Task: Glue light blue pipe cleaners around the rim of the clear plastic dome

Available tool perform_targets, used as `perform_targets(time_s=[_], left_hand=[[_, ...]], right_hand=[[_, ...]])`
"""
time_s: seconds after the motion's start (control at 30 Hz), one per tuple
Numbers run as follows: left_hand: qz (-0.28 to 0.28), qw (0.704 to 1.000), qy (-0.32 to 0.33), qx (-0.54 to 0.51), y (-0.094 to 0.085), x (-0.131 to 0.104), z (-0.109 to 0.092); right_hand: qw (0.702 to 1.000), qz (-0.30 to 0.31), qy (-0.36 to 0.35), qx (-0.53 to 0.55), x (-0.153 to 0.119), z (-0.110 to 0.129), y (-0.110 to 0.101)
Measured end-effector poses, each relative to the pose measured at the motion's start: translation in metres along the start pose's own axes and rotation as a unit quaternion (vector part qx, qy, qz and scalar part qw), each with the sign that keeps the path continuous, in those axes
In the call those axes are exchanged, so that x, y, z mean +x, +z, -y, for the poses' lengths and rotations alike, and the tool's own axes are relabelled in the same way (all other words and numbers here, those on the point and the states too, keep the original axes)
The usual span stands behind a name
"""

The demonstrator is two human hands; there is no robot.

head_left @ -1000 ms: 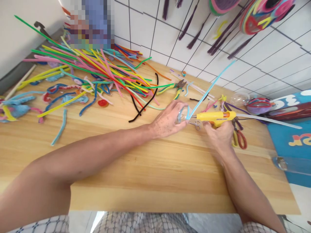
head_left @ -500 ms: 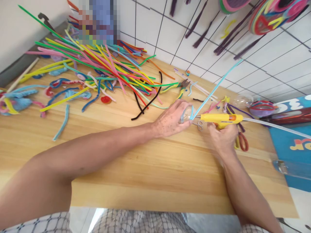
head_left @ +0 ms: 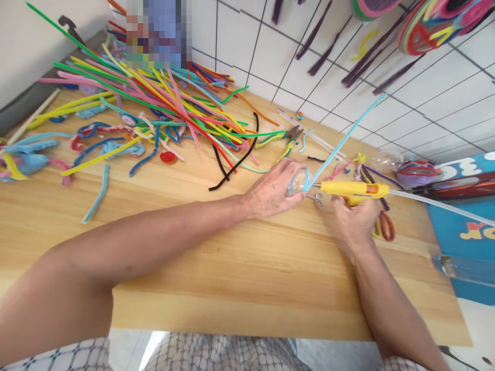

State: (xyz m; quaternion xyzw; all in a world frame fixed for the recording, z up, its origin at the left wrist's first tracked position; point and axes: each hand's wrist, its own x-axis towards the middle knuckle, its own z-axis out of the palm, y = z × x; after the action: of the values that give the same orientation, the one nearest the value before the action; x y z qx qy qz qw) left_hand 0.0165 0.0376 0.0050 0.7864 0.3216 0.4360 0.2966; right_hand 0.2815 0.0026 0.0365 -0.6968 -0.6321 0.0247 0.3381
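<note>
My left hand (head_left: pixel 274 190) is closed around a small clear round object (head_left: pixel 298 181), with a light blue pipe cleaner (head_left: pixel 340 147) looped on it and its long end rising to the upper right. Wrapped round the handle of a yellow glue gun (head_left: pixel 344 189), my right hand (head_left: pixel 358 219) keeps the nozzle pointing left, at or very near the pipe cleaner beside my left fingers. A glue stick (head_left: pixel 436 202) sticks out of the gun's back. Just below the nozzle lie small scissors (head_left: pixel 317 200).
A large pile of coloured pipe cleaners (head_left: pixel 174 105) covers the table's back left. Pliers (head_left: pixel 288 140), a red button (head_left: pixel 167 157) and black pipe cleaners (head_left: pixel 235 170) lie nearer. Red-handled scissors (head_left: pixel 386 226) are beside my right hand. Tassels (head_left: pixel 325 56) hang before the tiled wall.
The glue gun has shifted very slightly to the right, its nozzle still by the pipe cleaner. My left hand keeps its hold and has hardly moved.
</note>
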Motion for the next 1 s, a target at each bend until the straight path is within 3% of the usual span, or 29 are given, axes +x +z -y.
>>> perform_targets(time_s=[1.0], left_hand=[[0.003,1.0,0.006,-0.009,0.0003,0.001,0.0003]], right_hand=[[0.999,-0.017,-0.011,-0.028,-0.0003,-0.0004,-0.0004]])
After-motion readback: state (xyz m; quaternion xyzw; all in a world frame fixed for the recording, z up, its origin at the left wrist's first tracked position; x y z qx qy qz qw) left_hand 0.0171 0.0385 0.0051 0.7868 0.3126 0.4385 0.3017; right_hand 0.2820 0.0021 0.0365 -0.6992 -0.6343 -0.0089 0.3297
